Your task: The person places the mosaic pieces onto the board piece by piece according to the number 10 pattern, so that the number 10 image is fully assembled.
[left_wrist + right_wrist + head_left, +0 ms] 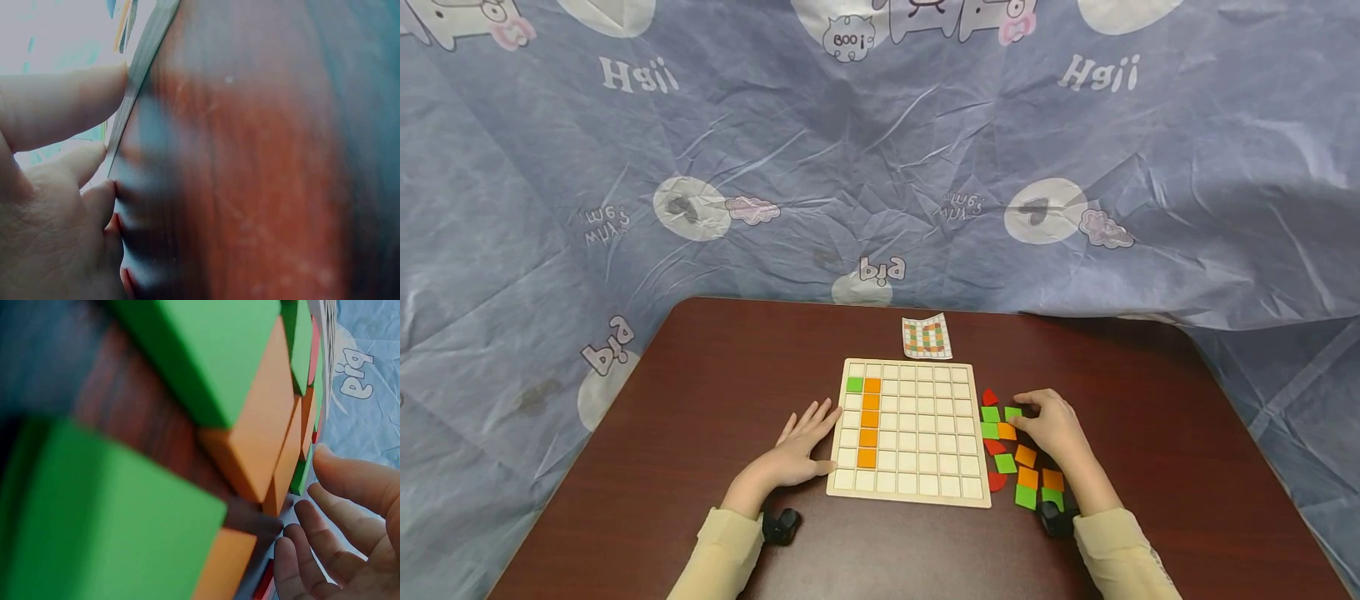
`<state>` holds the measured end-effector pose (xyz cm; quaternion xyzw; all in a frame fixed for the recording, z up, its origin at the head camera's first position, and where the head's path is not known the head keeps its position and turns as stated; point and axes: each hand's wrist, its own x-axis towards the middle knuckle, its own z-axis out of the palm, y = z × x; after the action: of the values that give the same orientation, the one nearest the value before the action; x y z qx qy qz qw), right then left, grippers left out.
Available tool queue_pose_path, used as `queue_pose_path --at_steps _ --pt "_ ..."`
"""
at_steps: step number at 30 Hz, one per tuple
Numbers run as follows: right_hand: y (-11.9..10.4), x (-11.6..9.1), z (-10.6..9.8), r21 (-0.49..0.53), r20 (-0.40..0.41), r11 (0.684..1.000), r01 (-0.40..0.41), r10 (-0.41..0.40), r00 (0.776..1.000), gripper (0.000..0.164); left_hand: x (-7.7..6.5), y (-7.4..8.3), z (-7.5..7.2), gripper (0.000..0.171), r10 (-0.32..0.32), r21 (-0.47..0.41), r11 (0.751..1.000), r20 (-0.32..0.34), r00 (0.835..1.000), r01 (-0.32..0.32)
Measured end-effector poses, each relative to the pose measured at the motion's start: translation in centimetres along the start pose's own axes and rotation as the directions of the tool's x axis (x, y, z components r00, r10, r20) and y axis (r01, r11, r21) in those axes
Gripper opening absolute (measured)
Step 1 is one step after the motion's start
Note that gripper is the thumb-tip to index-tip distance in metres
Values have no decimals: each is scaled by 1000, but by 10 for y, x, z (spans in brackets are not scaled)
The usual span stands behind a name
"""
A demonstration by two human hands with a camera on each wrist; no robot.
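Note:
A pale grid board (925,502) lies on the table, with one green square tile (854,384) and a column of several orange tiles (868,419) in its left cells. My left hand (793,454) is spread at the board's left edge, its thumb and fingertips right at the rim in the left wrist view. Right of the board, my right hand (1051,421) reaches over loose tiles. Its thumb and index finger stand apart around a loose green tile (1013,412). In the right wrist view the fingers (340,550) are loosely bent, with the thumb tip beside a green tile.
Several loose green, orange and red pieces, such as an orange tile (1026,456) and a red piece (996,482), lie right of the board. A small pattern card (927,337) lies behind it on the brown table (760,358). A printed blue cloth (865,142) hangs behind.

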<state>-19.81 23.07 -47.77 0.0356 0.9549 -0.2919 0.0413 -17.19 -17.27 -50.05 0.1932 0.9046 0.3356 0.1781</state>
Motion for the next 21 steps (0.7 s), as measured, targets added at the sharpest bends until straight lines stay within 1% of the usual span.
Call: queue_pose_path --at_steps 3,9,11,15,18,21 --pt "1 1 0 4 4 1000 -2 2 1000 38 1 -2 1 82 5 -8 1000 -2 1000 -5" --pt "2 3 0 13 9 1000 -1 1 1000 31 2 -8 5 84 -17 0 1000 -2 1000 17" --pt "2 4 0 10 12 1000 0 0 1000 29 2 -8 6 84 -21 -12 1000 -6 1000 21" --pt "1 5 -1 4 30 1000 -5 5 1000 26 1 -8 5 84 -3 -39 999 -13 1000 3" --pt "1 7 -3 7 57 1000 -17 17 998 25 1 -7 4 83 14 -38 999 -13 1000 -15" --pt "2 8 -3 16 83 998 -54 53 995 25 0 -7 4 83 26 -45 999 -18 1000 -26"
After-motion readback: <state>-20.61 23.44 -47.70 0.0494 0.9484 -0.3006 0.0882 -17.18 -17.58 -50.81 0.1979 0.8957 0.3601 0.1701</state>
